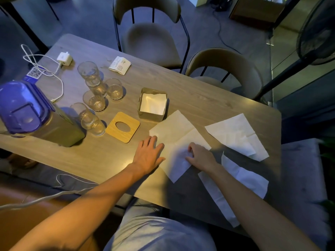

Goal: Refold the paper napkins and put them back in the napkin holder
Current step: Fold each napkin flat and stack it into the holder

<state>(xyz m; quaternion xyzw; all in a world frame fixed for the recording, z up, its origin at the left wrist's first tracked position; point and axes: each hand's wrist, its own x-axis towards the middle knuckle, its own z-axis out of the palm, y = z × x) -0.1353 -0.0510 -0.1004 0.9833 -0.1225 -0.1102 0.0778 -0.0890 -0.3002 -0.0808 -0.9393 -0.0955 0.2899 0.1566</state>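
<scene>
**Dim room, one warm glow**

The room is dim and bluish. A warm patch glows on the counter (101,160) beside the left hand (147,156), and the right forearm (241,192) throws a soft shadow across the near napkin (215,194). The jug lid (21,105) shines violet. Edges bow with wide-angle distortion; the lower right corner smears.

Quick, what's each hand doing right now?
Left hand: open, fingers flat, pressing on the napkin.
Right hand: fingers curled, pinching a fold of the same napkin.
</scene>
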